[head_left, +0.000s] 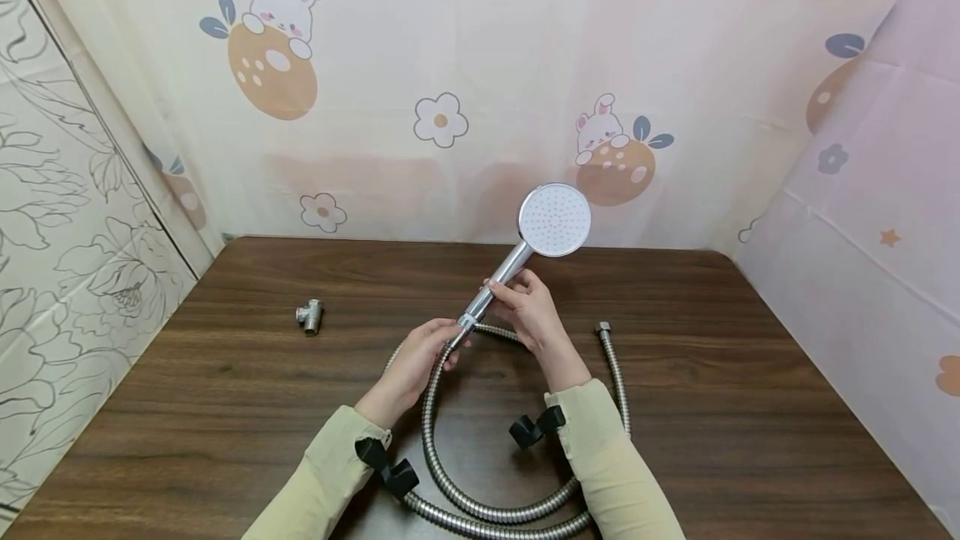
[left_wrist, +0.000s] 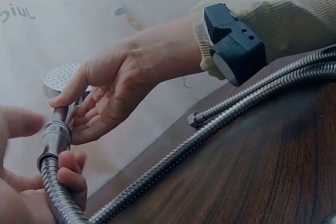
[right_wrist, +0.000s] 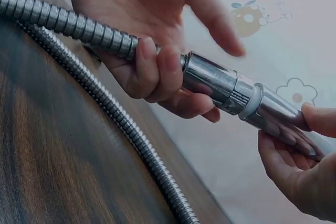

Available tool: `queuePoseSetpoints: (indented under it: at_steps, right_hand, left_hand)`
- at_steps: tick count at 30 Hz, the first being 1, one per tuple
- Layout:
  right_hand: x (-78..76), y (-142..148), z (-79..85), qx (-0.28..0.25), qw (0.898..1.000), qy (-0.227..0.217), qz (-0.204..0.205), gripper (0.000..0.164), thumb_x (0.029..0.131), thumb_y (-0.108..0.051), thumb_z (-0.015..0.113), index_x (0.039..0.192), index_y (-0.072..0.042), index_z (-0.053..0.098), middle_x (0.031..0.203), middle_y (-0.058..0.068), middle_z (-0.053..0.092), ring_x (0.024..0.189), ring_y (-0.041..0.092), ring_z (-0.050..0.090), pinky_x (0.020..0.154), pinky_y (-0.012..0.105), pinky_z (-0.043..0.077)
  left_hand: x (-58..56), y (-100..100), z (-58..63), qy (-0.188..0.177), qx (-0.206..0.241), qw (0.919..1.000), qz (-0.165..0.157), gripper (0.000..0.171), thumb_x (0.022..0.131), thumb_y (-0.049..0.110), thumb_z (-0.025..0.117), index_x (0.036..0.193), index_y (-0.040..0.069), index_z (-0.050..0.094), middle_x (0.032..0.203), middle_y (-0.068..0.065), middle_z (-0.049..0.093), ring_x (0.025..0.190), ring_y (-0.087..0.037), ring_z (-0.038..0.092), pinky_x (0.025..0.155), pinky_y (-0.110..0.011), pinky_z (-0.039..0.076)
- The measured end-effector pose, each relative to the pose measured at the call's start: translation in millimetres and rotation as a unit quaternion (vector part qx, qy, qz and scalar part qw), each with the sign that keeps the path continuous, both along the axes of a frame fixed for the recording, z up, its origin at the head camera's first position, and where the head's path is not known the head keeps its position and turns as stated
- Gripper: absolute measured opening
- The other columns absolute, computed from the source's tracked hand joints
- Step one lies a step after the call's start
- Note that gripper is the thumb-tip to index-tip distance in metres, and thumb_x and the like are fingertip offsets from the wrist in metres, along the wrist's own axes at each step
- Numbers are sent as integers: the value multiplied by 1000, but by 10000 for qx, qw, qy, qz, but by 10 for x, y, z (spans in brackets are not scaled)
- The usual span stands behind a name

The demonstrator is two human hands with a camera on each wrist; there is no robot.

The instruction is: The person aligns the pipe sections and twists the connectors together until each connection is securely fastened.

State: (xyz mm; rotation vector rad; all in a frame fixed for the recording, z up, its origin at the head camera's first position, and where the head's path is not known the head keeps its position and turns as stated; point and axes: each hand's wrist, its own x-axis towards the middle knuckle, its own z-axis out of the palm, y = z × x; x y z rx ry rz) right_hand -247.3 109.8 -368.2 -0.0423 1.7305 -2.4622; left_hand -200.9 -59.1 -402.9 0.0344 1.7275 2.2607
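Observation:
My right hand (head_left: 530,311) grips the chrome handle of a hand shower head (head_left: 555,220), whose round white face is raised in front of the wall cloth. Just below, my left hand (head_left: 415,363) has its fingers curled round the ribbed metal shower hose (right_wrist: 105,38). Its thumb stands lifted off the metal in the right wrist view. At the handle's lower end sits the hose's smooth chrome connector (right_wrist: 212,80), with a pale ring showing between it and the handle. The hose's other end, a hex nut (head_left: 603,327), lies on the table right of my right hand.
A small chrome tee fitting (head_left: 310,317) lies on the dark wood table (head_left: 225,407) at the left. Loops of hose (head_left: 480,515) spread over the table's front middle. Printed cloth (head_left: 495,48) hangs behind the table and along the right side.

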Motion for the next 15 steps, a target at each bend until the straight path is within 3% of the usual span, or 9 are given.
queuePoseSetpoints:
  at_steps: [6,8,15]
  right_hand:
    - [4,4,-5,25,10000,-22,32,26,88,3,52,112,0,41,101,18,58,81,14,64,75,32,52]
    - [1,9,-2,33,10000,-47,14,27,88,3,52,113,1,41,106,22,56,82,14,64,76,32,51]
    - [-10,26,18,-7,10000,-85,-6,27,88,3,53,113,0,41,101,17,58,82,15,64,77,33,51]
  left_hand:
    - [8,-32,16,-36,199,9993,-317,21,93,12,41,105,-2,51,80,-2,64,57,-8,48,54,-19,38]
    - [7,-31,15,12,149,9995,-266,21,92,12,45,107,-1,49,82,-3,64,58,-8,50,55,-19,40]
    - [-15,-13,5,314,-57,9994,90,31,84,2,57,114,-4,49,87,-2,59,71,-12,59,66,-25,49]
